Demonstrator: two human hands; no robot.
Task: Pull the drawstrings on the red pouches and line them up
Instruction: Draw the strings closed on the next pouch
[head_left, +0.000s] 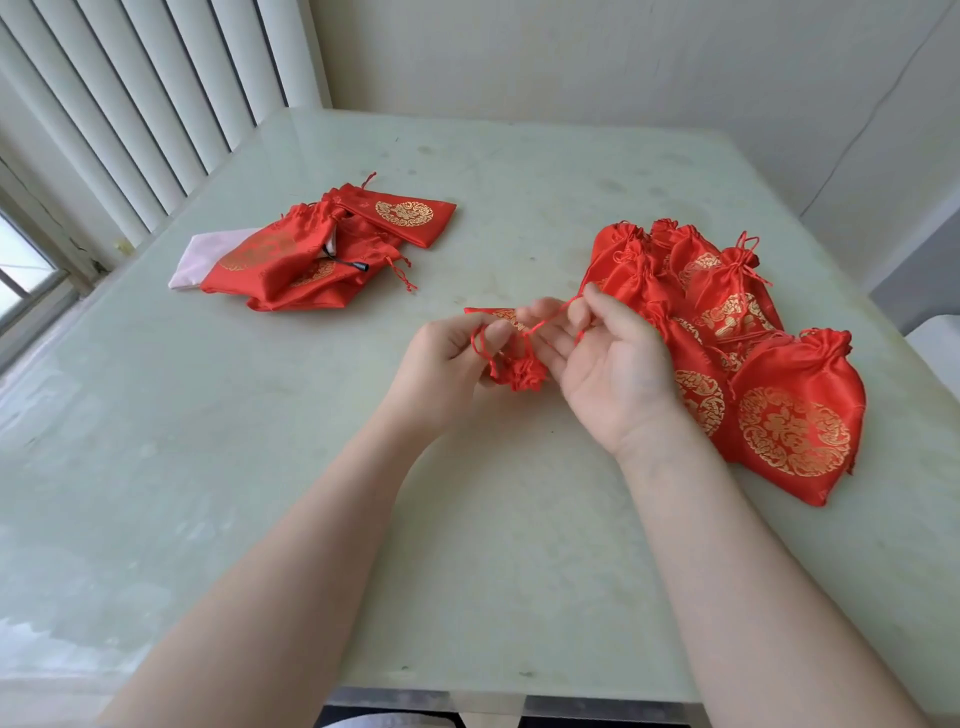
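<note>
Red cords (550, 317) are pinched in your left hand (457, 358) and right hand (608, 358), pulling opposite ways to cinch the pouch (522, 375) before it joins the closed row (737, 343).

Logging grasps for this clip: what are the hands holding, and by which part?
One red pouch, by its drawstrings: the left hand pinches one cord, the right hand the other.

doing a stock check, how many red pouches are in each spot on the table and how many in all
Pouch held between the left hand and right hand: 1
Cinched pouches in the right group: about 6, overlapping, exact count unclear
Loose pouches in the left pile: about 4, overlapping
Total: about 11 red pouches
</note>
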